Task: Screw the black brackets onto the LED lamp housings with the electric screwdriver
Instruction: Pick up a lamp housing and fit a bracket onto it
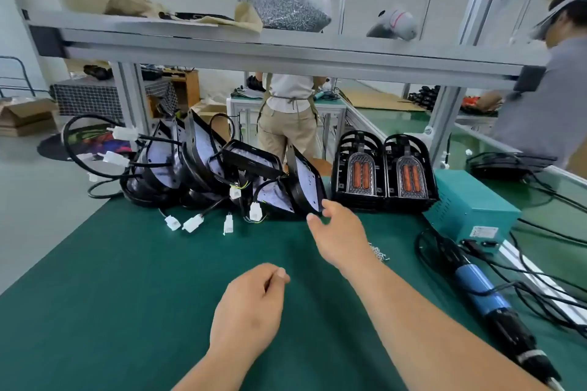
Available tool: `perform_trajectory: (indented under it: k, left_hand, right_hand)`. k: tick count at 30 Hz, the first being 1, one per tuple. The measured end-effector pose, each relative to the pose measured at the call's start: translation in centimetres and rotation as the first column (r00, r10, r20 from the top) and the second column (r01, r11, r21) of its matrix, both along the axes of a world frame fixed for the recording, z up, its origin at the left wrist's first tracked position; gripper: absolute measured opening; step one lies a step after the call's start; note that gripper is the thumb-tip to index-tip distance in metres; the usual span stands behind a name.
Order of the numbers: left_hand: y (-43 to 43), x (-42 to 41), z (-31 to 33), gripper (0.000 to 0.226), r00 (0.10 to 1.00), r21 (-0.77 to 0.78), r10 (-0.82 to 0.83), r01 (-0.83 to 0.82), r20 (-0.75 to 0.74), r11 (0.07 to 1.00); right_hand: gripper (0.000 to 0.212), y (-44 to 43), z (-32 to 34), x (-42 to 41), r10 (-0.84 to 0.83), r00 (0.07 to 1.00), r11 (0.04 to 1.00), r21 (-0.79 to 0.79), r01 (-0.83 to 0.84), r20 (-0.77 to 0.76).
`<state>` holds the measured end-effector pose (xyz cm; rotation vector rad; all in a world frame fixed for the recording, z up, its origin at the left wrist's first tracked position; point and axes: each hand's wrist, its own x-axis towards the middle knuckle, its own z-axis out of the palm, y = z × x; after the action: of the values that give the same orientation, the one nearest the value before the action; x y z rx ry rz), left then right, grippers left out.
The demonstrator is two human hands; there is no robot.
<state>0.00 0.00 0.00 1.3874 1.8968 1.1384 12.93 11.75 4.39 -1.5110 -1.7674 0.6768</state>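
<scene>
A heap of black LED lamp housings [203, 165] with cables and white connectors lies at the far left of the green mat [127, 279]. My right hand [340, 232] is stretched forward, fingers apart, its fingertips at the lower corner of the nearest housing [306, 187]. My left hand [251, 311] hovers over the mat's middle with fingers curled closed, holding nothing that I can see. The blue-and-black electric screwdriver [489, 301] lies on the mat at the right. Two stacks of black brackets with orange lenses [384, 171] stand behind my right hand. Loose screws [378, 252] lie by my right wrist.
A teal power box [470, 209] with black cables sits at the right. An aluminium shelf rail [286, 54] crosses overhead, carrying a bag of screws [282, 6]. One person stands beyond the bench, another at the far right.
</scene>
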Motion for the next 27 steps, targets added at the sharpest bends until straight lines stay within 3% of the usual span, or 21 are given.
perform_trajectory:
  k: [4, 6, 9, 12, 17, 22, 24, 25, 27]
  left_hand:
    - [-0.2, -0.3, -0.2, 0.026, 0.996, 0.017, -0.028, 0.027, 0.080, 1.000]
    - [-0.1, 0.0, 0.1, 0.027, 0.995, 0.021, -0.012, 0.009, 0.103, 1.000]
    - [0.1, -0.1, 0.1, 0.029, 0.995, 0.023, 0.021, -0.024, 0.100, 0.999]
    - [0.1, -0.1, 0.1, 0.030, 0.996, 0.007, 0.032, -0.032, 0.084, 0.999]
    - [0.0, 0.0, 0.2, 0.032, 0.992, 0.023, 0.033, -0.036, 0.120, 0.999]
    - [-0.3, -0.3, 0.6, 0.037, 0.964, 0.109, -0.071, 0.045, 0.256, 0.993]
    - [-0.5, 0.1, 1.4, 0.024, 0.890, 0.194, -0.188, 0.115, 0.416, 0.974]
    - [-0.4, 0.4, 1.8, 0.018, 0.806, 0.234, -0.236, 0.125, 0.544, 0.964]
    - [-0.2, 1.0, 2.7, 0.038, 0.557, 0.276, -0.291, 0.113, 0.778, 0.955]
  right_hand:
    - [0.058, 2.9, -0.4, -3.0, 0.058, 0.997, 0.991, -0.114, -0.063, -0.043]
    - [0.051, 4.1, -1.3, -3.7, 0.037, 0.997, 0.994, -0.098, -0.044, -0.069]
    - [0.019, 5.5, -1.6, -3.6, -0.060, 0.998, 0.998, -0.001, 0.060, -0.028]
    - [0.025, 5.6, -0.9, -2.6, -0.173, 0.985, 0.983, 0.058, 0.172, 0.011]
    - [0.033, 3.2, 1.1, -1.1, -0.055, 0.946, 0.987, 0.127, 0.100, -0.319]
    - [0.033, -2.0, 3.0, 1.2, 0.053, 0.931, 0.962, 0.268, 0.048, -0.360]
    - [0.032, -4.7, 3.2, 2.2, 0.099, 0.941, 0.953, 0.302, 0.004, -0.324]
    - [0.032, -6.1, 2.9, 2.6, 0.121, 0.965, 0.931, 0.364, -0.029, -0.231]
    - [0.030, -8.9, 1.9, 3.2, 0.128, 0.989, 0.844, 0.516, -0.147, 0.071]
